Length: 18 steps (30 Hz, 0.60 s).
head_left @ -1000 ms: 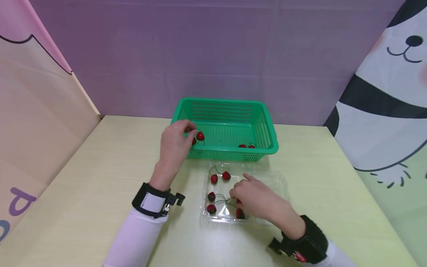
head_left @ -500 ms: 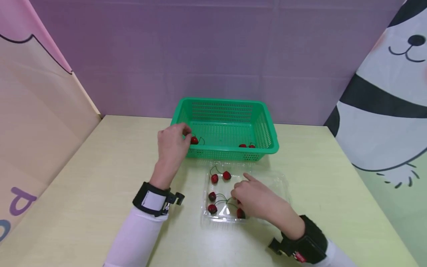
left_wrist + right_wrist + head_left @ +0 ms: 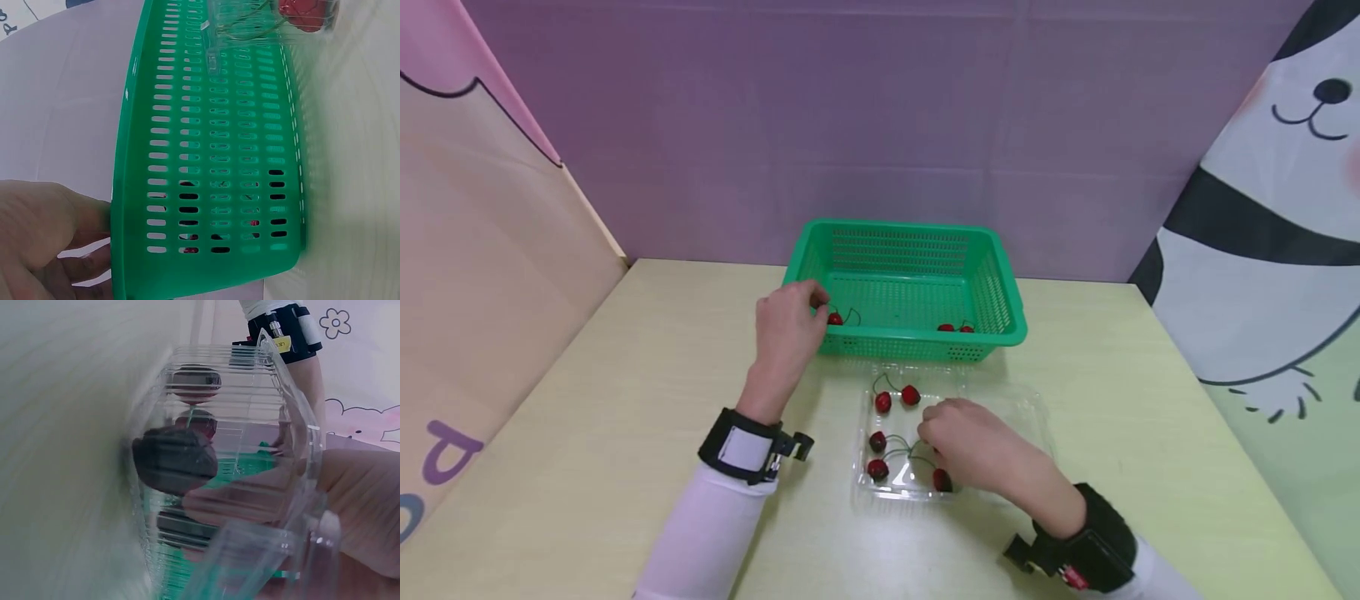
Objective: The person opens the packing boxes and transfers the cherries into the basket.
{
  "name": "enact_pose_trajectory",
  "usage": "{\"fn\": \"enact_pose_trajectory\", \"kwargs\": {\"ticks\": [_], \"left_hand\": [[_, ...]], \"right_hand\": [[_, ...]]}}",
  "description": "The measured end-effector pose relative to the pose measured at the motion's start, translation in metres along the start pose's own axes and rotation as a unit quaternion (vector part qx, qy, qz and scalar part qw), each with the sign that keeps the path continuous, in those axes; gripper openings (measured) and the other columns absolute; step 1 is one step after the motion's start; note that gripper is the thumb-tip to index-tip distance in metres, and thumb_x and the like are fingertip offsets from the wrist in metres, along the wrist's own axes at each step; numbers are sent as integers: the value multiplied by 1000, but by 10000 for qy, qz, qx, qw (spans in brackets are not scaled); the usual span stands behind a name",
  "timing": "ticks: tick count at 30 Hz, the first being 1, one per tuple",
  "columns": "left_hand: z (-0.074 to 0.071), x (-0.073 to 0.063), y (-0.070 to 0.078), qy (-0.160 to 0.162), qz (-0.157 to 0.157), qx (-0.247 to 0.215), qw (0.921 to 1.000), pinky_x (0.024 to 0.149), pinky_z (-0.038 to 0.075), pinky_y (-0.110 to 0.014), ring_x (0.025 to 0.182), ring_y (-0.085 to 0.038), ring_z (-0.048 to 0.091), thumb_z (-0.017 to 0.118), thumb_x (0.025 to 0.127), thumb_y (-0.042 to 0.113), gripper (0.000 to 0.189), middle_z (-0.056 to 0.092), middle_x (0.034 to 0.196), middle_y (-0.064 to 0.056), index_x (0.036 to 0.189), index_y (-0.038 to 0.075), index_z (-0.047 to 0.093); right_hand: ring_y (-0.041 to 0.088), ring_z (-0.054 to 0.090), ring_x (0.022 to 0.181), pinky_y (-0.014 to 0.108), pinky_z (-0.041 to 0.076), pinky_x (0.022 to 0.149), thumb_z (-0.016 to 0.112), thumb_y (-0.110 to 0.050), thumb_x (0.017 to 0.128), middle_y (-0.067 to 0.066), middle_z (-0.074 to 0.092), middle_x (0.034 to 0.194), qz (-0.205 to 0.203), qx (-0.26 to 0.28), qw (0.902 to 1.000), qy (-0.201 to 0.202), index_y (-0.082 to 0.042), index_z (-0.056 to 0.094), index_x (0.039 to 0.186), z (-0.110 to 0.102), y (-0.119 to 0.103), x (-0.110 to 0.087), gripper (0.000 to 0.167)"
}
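Note:
In the head view, my left hand point(image 3: 790, 337) reaches over the left side of the green plastic basket point(image 3: 917, 337). Its thumb and index finger pinch together at a stem above a red cherry point(image 3: 835, 319) low in the basket. The left wrist view shows the fingers point(image 3: 87, 265) partly behind the rim. My right hand point(image 3: 973, 442) is down in the clear plastic box point(image 3: 312, 434), fingers curled over the joined stems. In the right wrist view its fingertips close around a dark cherry point(image 3: 184, 526), beside a nearer cherry point(image 3: 175, 460).
More cherries lie in the box: a pair point(image 3: 910, 395) at the back and others point(image 3: 877, 470) at the left. Two cherries point(image 3: 966, 329) sit at the basket's right. The box's clear lid point(image 3: 1026, 408) extends right. A purple backdrop point(image 3: 887, 125) stands behind the table.
My left hand has lowered and drawn slightly left, bringing the cherries down in the basket. My right index finger, stretched out before, has curled in; that hand otherwise stays in place.

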<state>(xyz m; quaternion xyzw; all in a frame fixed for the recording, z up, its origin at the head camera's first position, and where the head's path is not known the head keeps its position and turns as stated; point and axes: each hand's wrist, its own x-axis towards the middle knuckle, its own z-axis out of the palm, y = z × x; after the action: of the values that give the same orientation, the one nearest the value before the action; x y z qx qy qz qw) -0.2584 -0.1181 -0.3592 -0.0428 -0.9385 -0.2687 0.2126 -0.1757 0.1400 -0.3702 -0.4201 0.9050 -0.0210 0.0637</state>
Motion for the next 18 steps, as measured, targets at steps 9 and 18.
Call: {"fn": "enact_pose_trajectory", "kwargs": {"ticks": [9,18], "left_hand": [[0,0,-2,-32,-12,-16,10000,79,51,-52,87,-34,71,71,93,5,8,76,91,-8,97,3,77],[-2,-1,-3,-66,-43,-15,10000,78,50,-51,88,-33,70,70,93,7,7,76,92,-8,95,5,76]], "right_hand": [[15,55,68,33,53,65,72,9,83,-2,58,74,-56,-12,9995,325,-8,70,78,-2,0,-1,17],[19,61,76,33,56,68,72,8,82,2,64,81,-116,-58,9992,391,-6,72,83,-4,0,-2,14]]}}
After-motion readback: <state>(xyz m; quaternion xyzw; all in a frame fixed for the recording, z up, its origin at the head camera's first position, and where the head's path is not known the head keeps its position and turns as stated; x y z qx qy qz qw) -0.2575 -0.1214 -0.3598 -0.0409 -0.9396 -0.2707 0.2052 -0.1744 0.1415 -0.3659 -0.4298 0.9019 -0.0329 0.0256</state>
